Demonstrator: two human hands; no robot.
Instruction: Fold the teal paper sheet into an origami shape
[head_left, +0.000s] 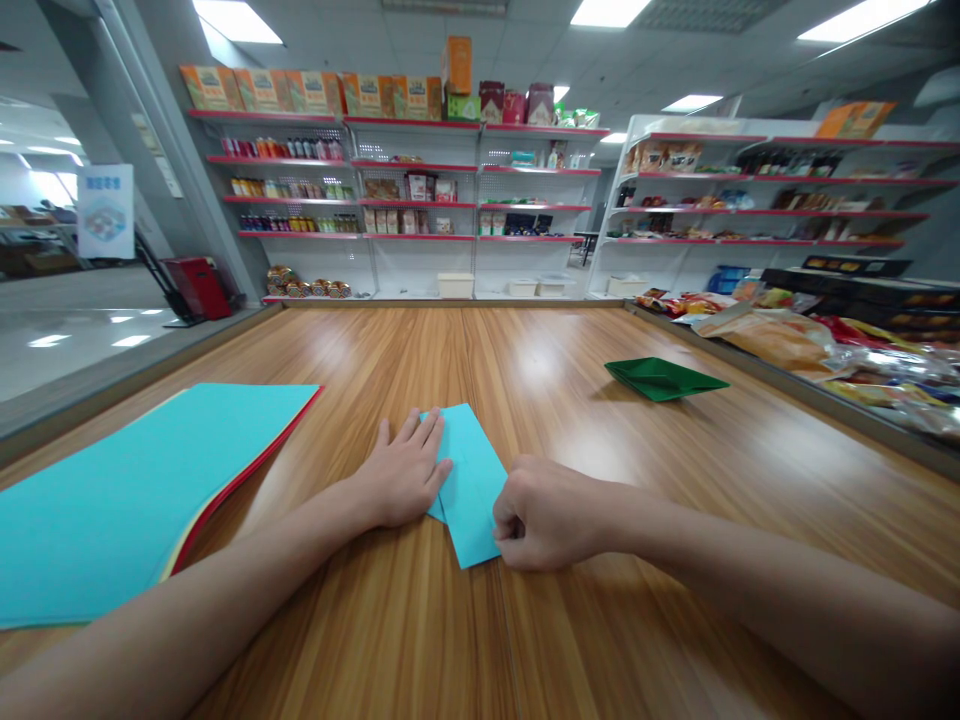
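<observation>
A folded sheet of light blue paper (471, 470) lies on the wooden table in front of me, with a small folded corner showing at its lower left. My left hand (405, 470) rests flat on the paper's left side, fingers spread. At the paper's lower right edge, my right hand (551, 512) is closed, its curled fingers against that edge. The fingertips of the right hand are partly hidden.
On the left of the table (360, 630) lies a stack of large coloured sheets (150, 490), blue on top. A folded green paper piece (664, 378) sits at the right. Packaged goods (795, 345) line the right side, and stocked shelves (409, 165) stand beyond.
</observation>
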